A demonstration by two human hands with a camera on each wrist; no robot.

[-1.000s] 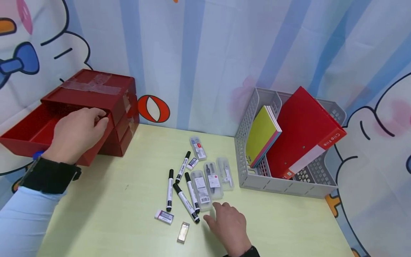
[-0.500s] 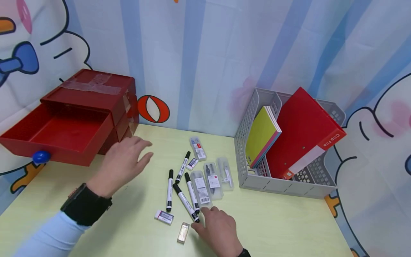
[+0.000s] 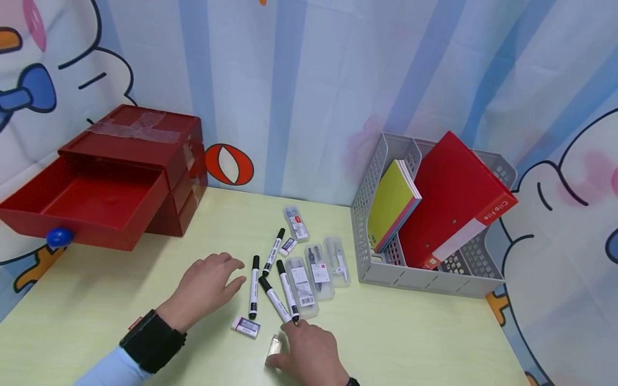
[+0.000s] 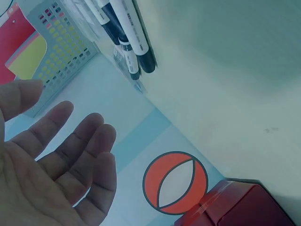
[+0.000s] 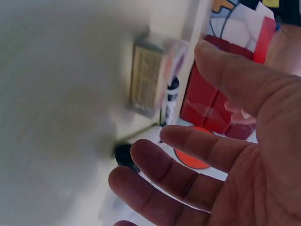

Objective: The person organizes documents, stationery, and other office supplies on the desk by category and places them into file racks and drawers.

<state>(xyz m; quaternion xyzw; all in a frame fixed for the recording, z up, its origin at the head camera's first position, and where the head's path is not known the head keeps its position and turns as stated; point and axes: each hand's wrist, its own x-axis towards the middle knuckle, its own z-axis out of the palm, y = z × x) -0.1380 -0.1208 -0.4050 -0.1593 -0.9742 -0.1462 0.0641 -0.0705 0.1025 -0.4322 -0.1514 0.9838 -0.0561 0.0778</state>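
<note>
My left hand (image 3: pixel 205 289) hovers over the table just left of a black-capped marker (image 3: pixel 254 287), fingers loosely bent and holding nothing. In the left wrist view its palm (image 4: pixel 33 188) faces the camera with the fingers apart. At the front, my right hand (image 3: pixel 311 351) reaches over a small clear box with a beige label (image 3: pixel 273 346), partly covering it. The right wrist view has that box (image 5: pixel 146 75) between spread thumb and fingers, with a gap around it. Another marker (image 3: pixel 275 300) lies partly under the right fingertips. A white eraser (image 3: pixel 246 326) lies between the hands.
At the left a red drawer unit (image 3: pixel 140 134) has its top drawer (image 3: pixel 96 195) pulled out. Several clear cases (image 3: pixel 302 287) and a second eraser (image 3: pixel 288 246) lie mid-table. A grey file holder (image 3: pixel 429 281) at the right holds notebooks (image 3: pixel 393 203) and a red clip file (image 3: pixel 454 209).
My left hand has left the pulled-out drawer and moved right and toward the front, beside the markers. My right hand has shifted left and nearer, to the small beige-labelled box.
</note>
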